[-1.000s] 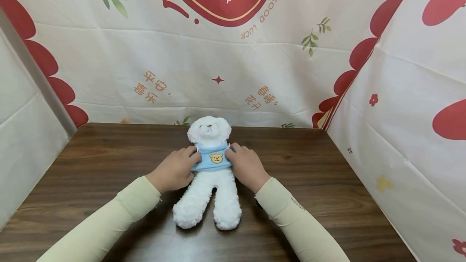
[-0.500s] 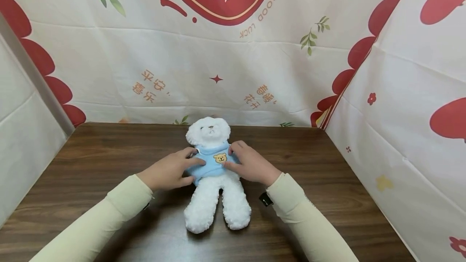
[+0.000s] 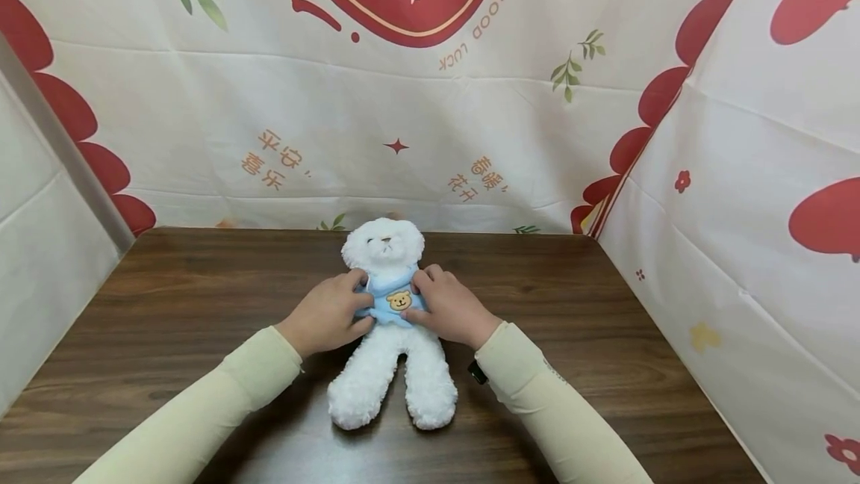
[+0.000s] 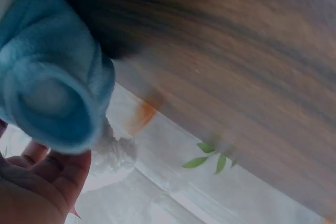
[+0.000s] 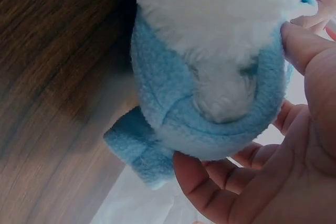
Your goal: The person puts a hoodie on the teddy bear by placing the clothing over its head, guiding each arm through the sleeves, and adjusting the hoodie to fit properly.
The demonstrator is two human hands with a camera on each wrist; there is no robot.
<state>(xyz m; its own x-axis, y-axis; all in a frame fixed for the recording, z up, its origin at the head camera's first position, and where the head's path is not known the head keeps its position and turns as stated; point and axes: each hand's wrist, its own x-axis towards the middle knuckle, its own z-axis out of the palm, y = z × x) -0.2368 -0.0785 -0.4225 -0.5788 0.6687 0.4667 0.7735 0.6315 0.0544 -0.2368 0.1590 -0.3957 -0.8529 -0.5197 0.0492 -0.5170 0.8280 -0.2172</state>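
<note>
A white plush bear (image 3: 383,243) lies on its back on the table, head away from me, its legs toward the near edge. It wears a light blue shirt (image 3: 384,308) with a yellow bear patch (image 3: 399,300), and the cloth is creased across its belly. My left hand (image 3: 327,315) pinches the shirt's left side. On the other side my right hand (image 3: 456,306) holds the shirt, thumb near the patch. The left wrist view shows an open blue sleeve (image 4: 58,140) with white plush inside. Along the hem (image 5: 220,140) in the right wrist view lie my right fingers (image 5: 197,179).
The brown wooden table (image 3: 201,282) reaches back to a white printed cloth (image 3: 336,110) hanging behind it. More white cloth (image 3: 739,230) stands along the right side, and a pale panel (image 3: 40,230) along the left.
Half a second ago the shirt was spread wider and the hands were farther apart. The hands have since drawn together, the shirt has bunched, and the bear's legs have shifted slightly left.
</note>
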